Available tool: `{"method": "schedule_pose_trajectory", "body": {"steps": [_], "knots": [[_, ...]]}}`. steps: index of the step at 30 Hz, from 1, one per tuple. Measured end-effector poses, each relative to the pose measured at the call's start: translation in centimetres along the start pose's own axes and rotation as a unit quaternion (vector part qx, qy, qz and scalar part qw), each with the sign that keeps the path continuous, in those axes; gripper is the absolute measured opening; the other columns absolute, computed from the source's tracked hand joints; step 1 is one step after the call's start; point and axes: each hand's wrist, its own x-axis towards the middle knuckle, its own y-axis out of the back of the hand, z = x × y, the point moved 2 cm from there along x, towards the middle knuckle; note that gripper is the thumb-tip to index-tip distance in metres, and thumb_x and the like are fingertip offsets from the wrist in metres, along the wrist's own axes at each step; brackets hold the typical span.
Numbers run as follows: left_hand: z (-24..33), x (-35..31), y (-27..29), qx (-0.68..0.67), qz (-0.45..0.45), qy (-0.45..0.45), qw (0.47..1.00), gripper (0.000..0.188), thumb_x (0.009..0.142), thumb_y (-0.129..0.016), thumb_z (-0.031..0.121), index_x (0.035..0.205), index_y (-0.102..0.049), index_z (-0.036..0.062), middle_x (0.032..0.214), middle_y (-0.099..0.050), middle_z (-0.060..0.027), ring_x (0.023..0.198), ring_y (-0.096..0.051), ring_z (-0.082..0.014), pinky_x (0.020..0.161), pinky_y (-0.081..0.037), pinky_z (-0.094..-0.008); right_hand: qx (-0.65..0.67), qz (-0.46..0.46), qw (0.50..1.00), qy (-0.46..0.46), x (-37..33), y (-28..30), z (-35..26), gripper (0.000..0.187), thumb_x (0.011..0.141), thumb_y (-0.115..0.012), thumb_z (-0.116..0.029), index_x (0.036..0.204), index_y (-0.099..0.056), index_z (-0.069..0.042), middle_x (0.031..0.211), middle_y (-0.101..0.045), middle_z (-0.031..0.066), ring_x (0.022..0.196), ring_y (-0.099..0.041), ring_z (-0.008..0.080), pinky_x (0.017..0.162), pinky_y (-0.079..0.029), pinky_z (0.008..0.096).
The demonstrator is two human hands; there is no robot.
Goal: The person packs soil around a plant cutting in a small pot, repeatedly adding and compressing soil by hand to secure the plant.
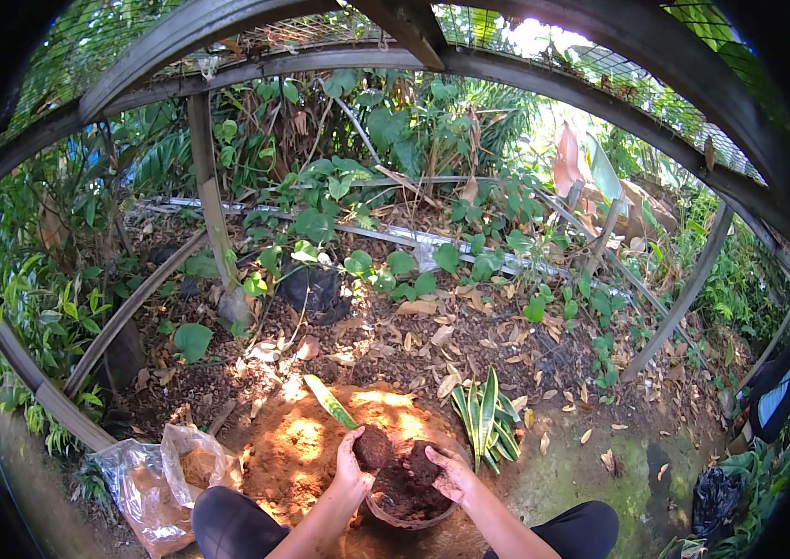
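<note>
My left hand (350,468) is closed around a dark, rounded clump of soil (374,448) over the left side of a round pot (411,524). A single snake plant leaf (328,401) slants up and left from beside that clump; whether it is joined to it I cannot tell. On the pot's right side, my right hand (454,473) grips another dark lump of soil (422,463), its fingers curled over the top. Loose dark soil (406,501) lies inside the pot between my hands. Several snake plant leaves (485,421) lie in a bunch right of the pot.
A mound of reddish-brown soil (297,438) spreads behind the pot. Clear plastic bags (167,480) with brown material sit at the left. Wooden posts (211,191) and rails frame a bed of dry leaves and vines. A black plastic bag (716,503) lies at the right.
</note>
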Motion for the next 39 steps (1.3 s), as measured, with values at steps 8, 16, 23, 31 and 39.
{"method": "schedule_pose_trajectory", "body": {"steps": [8, 16, 23, 31, 39], "knots": [[-0.9, 0.5, -0.1, 0.040, 0.005, -0.014, 0.999, 0.024, 0.086, -0.054, 0.017, 0.107, -0.058, 0.0059, 0.099, -0.065, -0.0118, 0.094, -0.065, -0.0299, 0.085, -0.054, -0.0471, 0.055, -0.103, 0.993, -0.028, 0.9, 1.6, 0.0, 0.047, 0.093, -0.058, -0.022, 0.133, -0.046, -0.002, 0.128, -0.058, 0.0172, 0.118, -0.057, 0.0308, 0.104, -0.044, 0.0470], [-1.3, 0.9, 0.1, 0.023, -0.002, 0.007, 1.000, 0.025, 0.085, -0.055, 0.017, 0.107, -0.058, 0.0051, 0.099, -0.065, -0.0115, 0.093, -0.064, -0.0304, 0.085, -0.054, -0.0479, 0.050, 0.093, 0.994, -0.031, 1.4, 2.0, 0.5, 0.039, 0.094, -0.056, -0.022, 0.128, -0.052, -0.001, 0.128, -0.059, 0.0158, 0.118, -0.057, 0.0294, 0.104, -0.045, 0.0459], [-1.4, 0.9, 0.6, 0.013, -0.007, 0.012, 1.000, 0.025, 0.086, -0.054, 0.016, 0.108, -0.058, 0.0057, 0.105, -0.064, -0.0119, 0.098, -0.062, -0.0322, 0.087, -0.052, -0.0488, 0.024, 0.041, 0.998, -0.049, 0.3, -0.2, -0.2, 0.034, 0.086, -0.068, -0.012, 0.119, -0.059, -0.005, 0.115, -0.066, 0.0104, 0.104, -0.065, 0.0243, 0.090, -0.055, 0.0385], [-1.0, 0.9, 0.9, -0.037, -0.060, 0.033, 0.997, 0.028, 0.093, -0.050, 0.026, 0.113, -0.057, 0.0073, 0.109, -0.063, -0.0103, 0.103, -0.060, -0.0318, 0.089, -0.051, -0.0506, -0.025, 0.070, 0.996, -0.041, 0.5, -0.6, 0.5, 0.039, 0.081, -0.073, -0.004, 0.117, -0.060, -0.005, 0.107, -0.069, 0.0094, 0.093, -0.069, 0.0201, 0.078, -0.059, 0.0336], [-0.6, 0.8, 0.9, -0.055, -0.069, 0.028, 0.996, 0.026, 0.093, -0.047, 0.025, 0.107, -0.057, 0.0056, 0.107, -0.063, -0.0134, 0.100, -0.061, -0.0338, 0.085, -0.052, -0.0516, 0.013, -0.005, 0.997, -0.073, 0.6, 0.0, 0.4, 0.052, 0.081, -0.067, 0.008, 0.129, -0.051, -0.004, 0.120, -0.063, 0.0123, 0.110, -0.062, 0.0239, 0.087, -0.057, 0.0368]]}}
